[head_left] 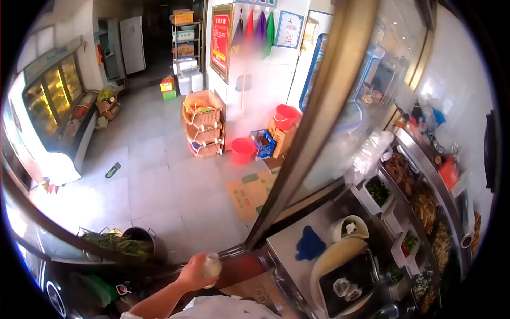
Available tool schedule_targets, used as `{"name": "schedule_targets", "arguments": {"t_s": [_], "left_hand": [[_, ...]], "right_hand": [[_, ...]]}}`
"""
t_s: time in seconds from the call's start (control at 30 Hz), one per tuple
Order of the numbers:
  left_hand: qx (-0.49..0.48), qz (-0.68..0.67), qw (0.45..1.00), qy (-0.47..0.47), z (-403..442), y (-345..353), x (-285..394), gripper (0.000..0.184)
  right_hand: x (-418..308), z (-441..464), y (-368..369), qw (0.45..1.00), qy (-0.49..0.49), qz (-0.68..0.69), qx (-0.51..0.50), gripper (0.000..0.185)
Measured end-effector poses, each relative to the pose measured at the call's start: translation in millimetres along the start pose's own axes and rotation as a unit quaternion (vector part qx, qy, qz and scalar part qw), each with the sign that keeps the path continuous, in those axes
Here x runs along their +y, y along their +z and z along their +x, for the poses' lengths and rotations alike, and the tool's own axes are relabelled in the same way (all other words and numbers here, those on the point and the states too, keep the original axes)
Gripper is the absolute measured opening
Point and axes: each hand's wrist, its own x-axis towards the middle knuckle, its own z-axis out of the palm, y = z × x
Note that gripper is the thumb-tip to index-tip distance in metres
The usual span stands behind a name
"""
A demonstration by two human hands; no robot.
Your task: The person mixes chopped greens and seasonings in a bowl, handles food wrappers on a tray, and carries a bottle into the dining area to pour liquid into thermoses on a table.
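Observation:
A bare hand and forearm reach in at the bottom centre, from the lower left. This is my left hand [194, 274], its fingers wrapped round a small pale, translucent container [211, 266] with a whitish top. The hand is held in front of my white clothing [223, 308], near the door sill. My right hand does not show. To the right, a metal counter [284, 239] carries a dark blue cloth [310, 244], a white tub [340, 228] with white pieces inside, and a black tray [332, 290] on a round board, with crumpled clear plastic [346, 290] in it.
A metal-framed glass partition [313, 117] rises beside the counter. Food trays [377, 192] line the right. Stacked baskets [203, 127], a red bucket [243, 150] and flattened cardboard [247, 196] stand or lie beyond. A pot with green stalks [139, 242] sits lower left, a lit display fridge [56, 90] farther back.

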Motion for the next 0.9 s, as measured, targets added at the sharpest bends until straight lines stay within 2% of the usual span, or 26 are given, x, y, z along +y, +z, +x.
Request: {"name": "schedule_targets", "arguments": {"t_s": [0.07, 0.13, 0.17, 0.2, 0.23, 0.27, 0.3, 0.33, 0.37, 0.4, 0.47, 0.5, 0.57, 0.63, 0.67, 0.73, 0.77, 0.9], "left_hand": [[0.023, -0.041, 0.998, -0.030, 10.7, -27.7, -29.6, 0.091], [0.053, -0.030, 0.998, -0.011, 29.5, -63.5, -57.4, 0.092], [0.057, -0.042, 0.997, -0.010, 40.8, -80.9, -68.3, 0.093], [0.062, -0.056, 0.996, -0.010, 52.8, -98.7, -76.2, 0.094], [0.074, -0.055, 0.996, -0.014, 71.5, -105.4, -95.1, 0.089], [0.086, -0.055, 0.995, -0.017, 90.3, -112.1, -113.9, 0.084], [0.104, -0.041, 0.993, -0.025, 109.4, -104.1, -152.8, 0.074], [0.122, -0.029, 0.991, -0.035, 129.3, -95.1, -189.4, 0.065], [0.142, -0.016, 0.989, -0.045, 156.3, -97.7, -209.0, 0.056], [0.078, -0.059, 0.993, -0.062, 165.7, -159.0, -119.3, 0.069], [0.153, -0.016, 0.987, -0.036, 205.0, -167.8, -138.2, 0.070], [0.193, 0.005, 0.981, -0.023, 229.6, -175.1, -143.7, 0.070], [0.181, -0.037, 0.982, -0.049, 278.2, -196.0, -151.5, 0.073], [0.176, -0.028, 0.984, -0.028, 336.6, -206.0, -183.4, 0.074], [0.153, 0.080, 0.985, -0.027, 357.6, -240.7, -130.6, 0.074], [0.149, -0.166, 0.974, -0.023, 410.8, -246.8, -135.3, 0.073], [0.145, -0.292, 0.945, -0.023, 439.1, -244.9, -133.8, 0.072], [0.092, -0.128, 0.987, 0.025, 572.6, -252.7, -103.0, 0.073]], "right_hand": [[-41.3, 15.4, 36.8, 0.998, -0.034, -0.027, -0.055, 0.016], [-122.1, 34.9, 73.4, 0.981, -0.154, -0.031, -0.114, 0.016], [-189.5, 69.6, 81.3, 0.892, -0.391, -0.099, -0.206, 0.023], [-223.5, 85.8, 149.2, 0.945, -0.272, 0.063, -0.172, 0.023], [-312.8, 70.7, 141.5, 0.897, -0.355, 0.070, -0.253, 0.022], [-356.8, 99.3, 182.7, 0.846, -0.426, 0.021, -0.320, 0.034], [-411.3, 88.5, 209.8, 0.824, -0.389, 0.091, -0.402, 0.045], [-467.8, 72.0, 216.5, 0.791, -0.431, 0.051, -0.431, 0.064], [-524.6, 52.5, 218.6, 0.774, -0.448, -0.013, -0.448, 0.073], [-571.9, 34.5, 224.0, 0.751, -0.464, -0.076, -0.463, 0.082], [-633.6, 19.3, 256.8, 0.688, -0.532, 0.082, -0.486, 0.081], [-670.1, 11.8, 267.7, 0.656, -0.538, 0.119, -0.515, 0.080], [-735.5, 16.7, 279.2, 0.623, -0.533, 0.144, -0.554, 0.079], [-797.5, 39.9, 277.4, 0.605, -0.532, 0.149, -0.573, 0.078], [-824.6, 49.5, 276.7, 0.599, -0.534, 0.151, -0.577, 0.078], [-873.1, 81.5, 267.9, 0.604, -0.536, 0.154, -0.569, 0.077], [-895.0, 100.1, 261.7, 0.615, -0.536, 0.155, -0.557, 0.076], [-956.9, 189.6, 221.6, 0.677, -0.522, 0.165, -0.492, 0.074]]}}
